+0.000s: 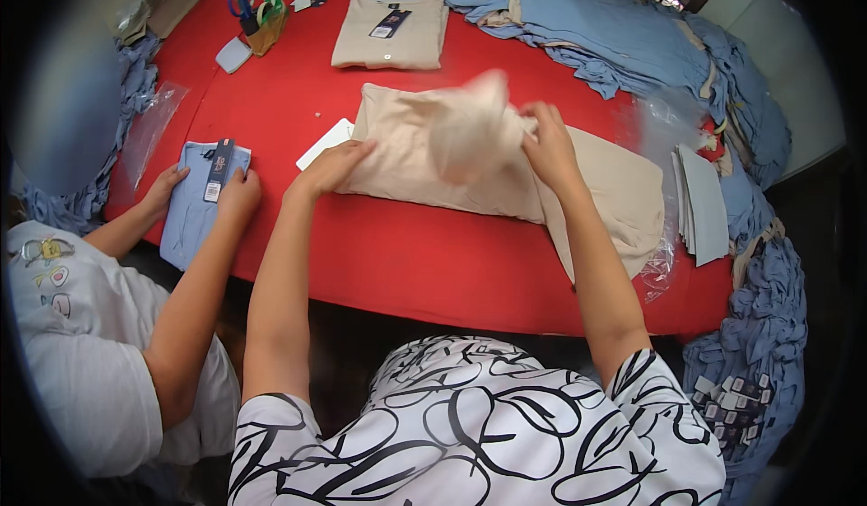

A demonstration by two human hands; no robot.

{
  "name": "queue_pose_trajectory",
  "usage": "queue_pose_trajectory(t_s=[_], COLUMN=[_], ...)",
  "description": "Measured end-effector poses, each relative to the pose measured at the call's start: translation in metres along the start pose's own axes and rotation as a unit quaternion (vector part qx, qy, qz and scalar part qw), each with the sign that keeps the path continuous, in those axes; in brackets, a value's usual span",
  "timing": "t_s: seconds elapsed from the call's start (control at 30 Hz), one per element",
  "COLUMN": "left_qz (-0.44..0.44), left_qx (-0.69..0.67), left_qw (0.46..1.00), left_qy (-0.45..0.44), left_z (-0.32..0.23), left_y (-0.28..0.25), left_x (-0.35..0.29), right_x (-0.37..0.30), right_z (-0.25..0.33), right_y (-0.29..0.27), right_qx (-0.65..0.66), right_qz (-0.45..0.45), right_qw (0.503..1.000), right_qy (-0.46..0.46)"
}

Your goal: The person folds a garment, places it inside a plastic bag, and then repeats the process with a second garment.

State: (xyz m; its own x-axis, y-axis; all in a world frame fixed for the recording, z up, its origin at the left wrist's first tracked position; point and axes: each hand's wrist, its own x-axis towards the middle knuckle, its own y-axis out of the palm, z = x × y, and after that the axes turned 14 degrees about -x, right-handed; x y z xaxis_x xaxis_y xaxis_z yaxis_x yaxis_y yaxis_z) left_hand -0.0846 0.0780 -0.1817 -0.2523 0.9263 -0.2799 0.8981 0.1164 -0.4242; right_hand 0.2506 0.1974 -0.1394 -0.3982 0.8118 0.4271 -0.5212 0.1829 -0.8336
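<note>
A beige shirt (397, 158) lies partly folded across the red table in front of me. My left hand (334, 170) grips its left edge, where a white card (323, 145) sticks out from under the cloth. On the other side, my right hand (549, 145) is closed on a bunched part of the shirt, which looks like a sleeve. Between my hands a raised piece of the cloth is smeared by motion. The rest of the shirt spreads out to the right, past my right wrist.
A folded beige shirt with a dark tag (361, 41) sits farther back. At left, a co-worker's hands hold a folded blue shirt (188, 212). Blue garments (596, 32) pile up at the back right. White cards (700, 203) and clear plastic bags lie right; scissors (242, 4) stand back left.
</note>
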Motion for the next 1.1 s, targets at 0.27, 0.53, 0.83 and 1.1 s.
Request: queue_pose_trajectory(t_s=[0.27,0.53,0.83,1.1], left_qz=[-0.165,-0.274,-0.349,-0.416], left_qx=[0.223,0.119,0.175,0.162], left_qw=[0.926,0.903,0.893,0.880], left_qy=[0.256,0.309,0.223,0.165], left_z=[-0.003,0.029,-0.006,0.014], left_y=[0.058,0.078,0.096,0.101], left_x=[0.009,0.036,0.053,0.046], right_x=[-0.255,-0.155,-0.127,-0.127], right_z=[-0.056,-0.168,-0.242,-0.248], right_y=[-0.070,-0.120,-0.037,-0.061], right_qx=[-0.276,-0.140,-0.259,-0.352], right_qz=[0.001,-0.034,0.065,0.132], right_qw=[0.954,0.928,0.952,0.888], right_qy=[0.119,0.343,0.149,0.266])
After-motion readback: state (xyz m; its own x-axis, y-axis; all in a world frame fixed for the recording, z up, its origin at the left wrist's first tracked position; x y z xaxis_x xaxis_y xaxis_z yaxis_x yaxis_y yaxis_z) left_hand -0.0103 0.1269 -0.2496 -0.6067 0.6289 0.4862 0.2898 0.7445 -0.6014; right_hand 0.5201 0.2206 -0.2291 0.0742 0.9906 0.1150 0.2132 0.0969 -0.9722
